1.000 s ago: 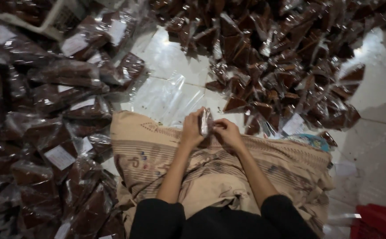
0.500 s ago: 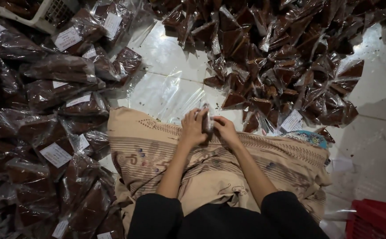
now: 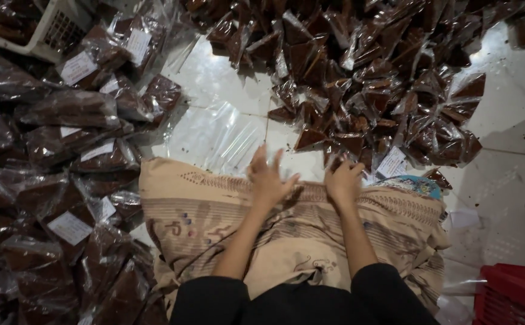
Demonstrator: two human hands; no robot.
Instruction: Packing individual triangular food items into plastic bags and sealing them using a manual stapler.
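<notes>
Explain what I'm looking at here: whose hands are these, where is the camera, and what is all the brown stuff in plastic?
The camera sits on a person's head and looks down at their lap, which is covered by a beige patterned cloth. The left hand has its fingers spread and holds nothing. The right hand reaches into a pile of small triangular packets of something dark brown, on a white tiled floor. Larger bags with white labels lie to the left. A clear plastic sheet lies ahead and a red crate at lower right.

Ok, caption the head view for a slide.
Both hands, left and right, open over patterned cloth beside triangular brown packets.
</notes>
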